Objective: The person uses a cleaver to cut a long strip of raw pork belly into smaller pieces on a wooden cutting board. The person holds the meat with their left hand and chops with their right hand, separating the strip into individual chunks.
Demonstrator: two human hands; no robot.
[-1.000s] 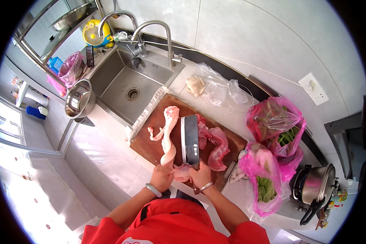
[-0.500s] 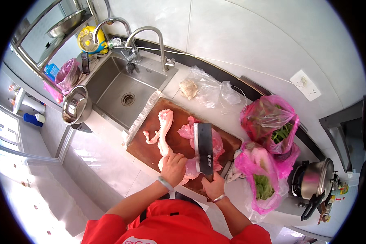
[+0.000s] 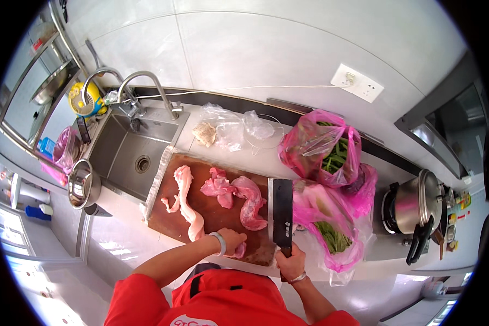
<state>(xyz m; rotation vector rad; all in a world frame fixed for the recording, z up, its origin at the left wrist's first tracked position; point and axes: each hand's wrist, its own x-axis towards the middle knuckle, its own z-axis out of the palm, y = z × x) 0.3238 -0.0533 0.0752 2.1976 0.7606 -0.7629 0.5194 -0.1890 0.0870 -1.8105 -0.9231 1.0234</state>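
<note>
- Left hand [image 3: 234, 239] pressed on a pink meat piece [image 3: 239, 250] at the cutting board [image 3: 212, 214] near edge.
- Right hand [image 3: 291, 262] wrapped round the cleaver [image 3: 282, 211] handle.
- Best kept: fingertips curled back, blade vertical, meat pinned flat.

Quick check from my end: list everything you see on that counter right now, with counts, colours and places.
Cutting board: one, brown, beside the sink.
Raw meat: several pink pieces, on the board.
Cleaver: one, dark blade, at the board's right edge.
Sink: one, steel, left, two taps.
Metal bowl: one, left of the sink.
Pink bags: several, holding greens, right.
Clear bags: behind the board.
Pot: one, steel, far right.
Left hand: on meat at the board's near edge.
Right hand: gripping the cleaver handle.
</note>
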